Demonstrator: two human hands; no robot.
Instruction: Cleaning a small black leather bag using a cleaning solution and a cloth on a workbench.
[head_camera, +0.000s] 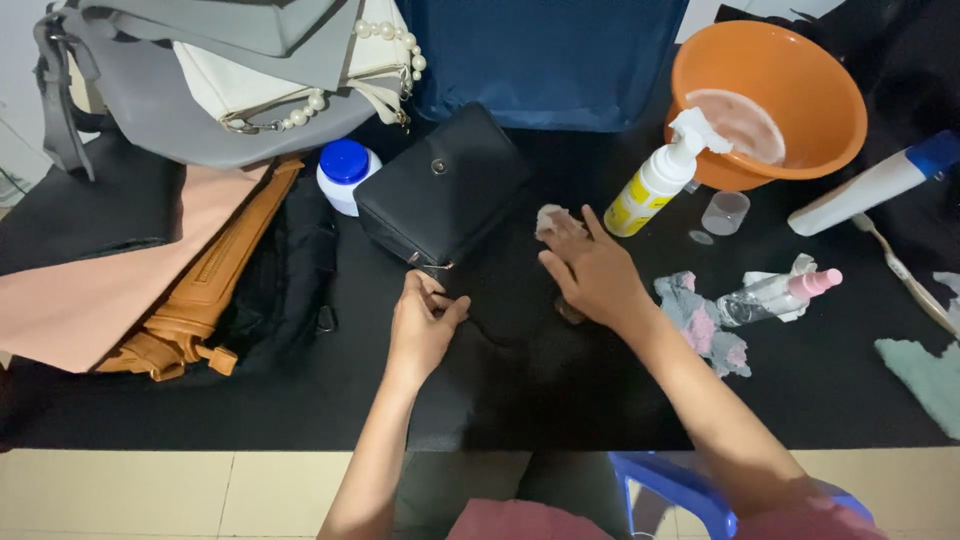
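A small black handbag (443, 192) with a metal snap lies on the black table cover (300, 400). My left hand (422, 322) pinches its near corner by the metal clasp. My right hand (592, 268) rests flat on the dark surface to the bag's right. A small whitish pad (549, 218) lies under its fingertips.
An orange basin (790, 70), a pump bottle (655, 180), a small clear cup (725, 212), a pink-capped spray bottle (780, 293) and crumpled cloth (700, 320) sit on the right. A blue-lidded jar (345, 172), tan, pink and grey bags lie at the left.
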